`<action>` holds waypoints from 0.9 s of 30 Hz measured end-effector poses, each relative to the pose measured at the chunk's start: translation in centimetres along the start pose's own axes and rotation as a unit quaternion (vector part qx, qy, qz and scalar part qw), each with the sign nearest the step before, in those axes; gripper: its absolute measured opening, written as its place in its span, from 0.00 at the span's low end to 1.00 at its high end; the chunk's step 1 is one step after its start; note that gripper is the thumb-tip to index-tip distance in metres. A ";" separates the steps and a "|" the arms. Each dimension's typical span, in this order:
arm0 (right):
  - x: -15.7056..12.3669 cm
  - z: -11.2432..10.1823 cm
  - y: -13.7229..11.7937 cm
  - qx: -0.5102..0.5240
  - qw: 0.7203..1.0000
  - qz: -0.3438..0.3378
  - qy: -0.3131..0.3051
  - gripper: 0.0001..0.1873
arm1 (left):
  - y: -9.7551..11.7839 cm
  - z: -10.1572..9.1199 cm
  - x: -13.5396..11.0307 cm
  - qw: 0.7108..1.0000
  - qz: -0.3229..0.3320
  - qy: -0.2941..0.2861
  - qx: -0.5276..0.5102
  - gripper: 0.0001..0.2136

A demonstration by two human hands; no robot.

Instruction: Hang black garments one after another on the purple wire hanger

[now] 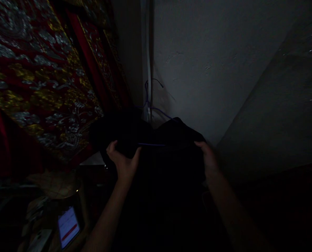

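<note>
A black garment [161, 154] hangs on a purple wire hanger [152, 108] in a very dark room. My left hand [121, 159] grips the garment's left shoulder, thumb stretched along the hanger's lower bar. My right hand [207, 157] is closed on the garment's right shoulder. The hanger's hook rises against a white vertical pipe [147, 59] on the grey wall.
A red cloth with gold and silver embroidery [43, 73] hangs at the left. Below it a lit phone screen [68, 226] lies among dim clutter on a low surface. A grey wall [224, 63] fills the right; the lower right is in darkness.
</note>
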State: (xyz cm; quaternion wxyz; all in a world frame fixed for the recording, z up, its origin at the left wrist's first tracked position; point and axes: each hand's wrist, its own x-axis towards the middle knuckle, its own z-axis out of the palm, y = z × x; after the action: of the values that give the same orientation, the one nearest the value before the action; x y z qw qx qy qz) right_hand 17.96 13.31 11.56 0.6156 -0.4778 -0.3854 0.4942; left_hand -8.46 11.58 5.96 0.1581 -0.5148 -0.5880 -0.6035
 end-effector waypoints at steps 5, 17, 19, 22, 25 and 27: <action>0.1 -0.5 0.6 0.005 0.997 0.052 0.054 0.19 | -1.3 -0.9 1.8 0.998 -0.037 -0.018 -0.036 0.26; -9.9 2.2 12.9 -0.137 0.988 -0.009 -0.072 0.27 | 0.6 -9.1 -3.8 0.921 -0.310 -0.173 -0.162 0.09; -10.8 4.9 13.1 -0.141 0.972 0.053 -0.182 0.32 | 1.4 -9.7 -4.1 0.897 -0.341 -0.204 -0.192 0.10; -10.9 7.6 12.4 -0.190 0.955 0.093 -0.208 0.34 | 2.2 -10.2 -4.7 0.860 -0.388 -0.210 -0.257 0.16; -10.9 8.2 11.8 -0.211 0.948 0.103 -0.215 0.27 | 2.4 -10.2 -5.1 0.825 -0.433 -0.173 -0.319 0.19; -11.4 7.9 11.9 -0.216 0.948 0.112 -0.206 0.22 | 2.4 -9.8 -5.1 0.793 -0.480 -0.120 -0.355 0.18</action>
State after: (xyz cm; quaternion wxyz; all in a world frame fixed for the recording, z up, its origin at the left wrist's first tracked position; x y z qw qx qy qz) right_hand 5.23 4.51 1.96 0.3453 -0.5268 -0.5452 0.5531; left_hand -8.67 0.29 5.32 -0.4181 -0.2549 -0.5178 -0.7015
